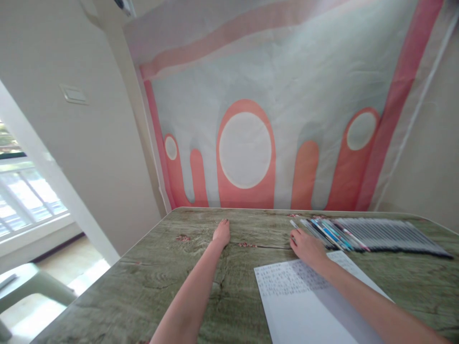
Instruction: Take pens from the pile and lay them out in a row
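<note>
My left hand (pixel 221 233) rests on the wood-patterned table, away from the other things, its fingers pointing to the far edge. Nothing shows in it. My right hand (pixel 307 246) is at the left end of a long row of pens, fingers closed around a pale pen (pixel 294 224) whose far end sticks out past them. Close beside it lie several blue, black and white pens (pixel 332 233). Below the right wrist is a white sheet of paper (pixel 308 310) with handwritten lines across its top; the forearm covers part of it.
Many grey, see-through pens (pixel 390 235) continue the row to the right. The wooden table (pixel 150 286) reaches a wall hanging (pixel 287 95) with red and orange shapes. At left are a light switch (pixel 73 94), a window (pixel 25 191) and a pale stool (pixel 32 282).
</note>
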`<move>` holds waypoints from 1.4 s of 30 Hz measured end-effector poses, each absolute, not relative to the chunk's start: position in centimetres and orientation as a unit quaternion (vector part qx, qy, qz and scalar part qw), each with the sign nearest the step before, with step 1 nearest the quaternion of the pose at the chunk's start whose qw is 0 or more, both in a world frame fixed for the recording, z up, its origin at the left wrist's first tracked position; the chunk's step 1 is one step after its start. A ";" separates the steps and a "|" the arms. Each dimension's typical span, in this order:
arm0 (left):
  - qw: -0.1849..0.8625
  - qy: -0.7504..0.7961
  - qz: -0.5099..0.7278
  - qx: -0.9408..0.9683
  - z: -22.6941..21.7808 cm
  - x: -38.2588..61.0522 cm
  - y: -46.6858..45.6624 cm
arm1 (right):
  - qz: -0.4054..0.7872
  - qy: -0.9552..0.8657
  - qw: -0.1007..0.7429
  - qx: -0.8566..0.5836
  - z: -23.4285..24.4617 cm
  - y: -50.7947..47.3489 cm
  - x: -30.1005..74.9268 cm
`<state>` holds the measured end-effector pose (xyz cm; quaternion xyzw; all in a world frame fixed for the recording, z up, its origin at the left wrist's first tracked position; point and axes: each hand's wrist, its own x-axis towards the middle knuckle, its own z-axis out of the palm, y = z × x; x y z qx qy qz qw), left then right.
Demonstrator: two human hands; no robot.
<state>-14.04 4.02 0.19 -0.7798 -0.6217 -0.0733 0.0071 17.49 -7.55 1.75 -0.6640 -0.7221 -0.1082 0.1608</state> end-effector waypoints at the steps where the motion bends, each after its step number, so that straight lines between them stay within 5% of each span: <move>1: 0.012 -0.622 -0.078 -0.779 0.2 -13.8 3.9 | -0.105 -0.724 0.164 -0.662 1.8 -7.6 17.4; 12: 0.030 -0.588 -0.120 -0.799 -0.4 -11.7 0.4 | -0.085 -0.725 0.219 -0.647 0.1 -8.1 18.5; 42: -0.149 -0.469 -0.292 -0.820 0.5 -1.0 -5.1 | -0.067 -0.730 0.235 -0.638 0.2 -8.3 19.0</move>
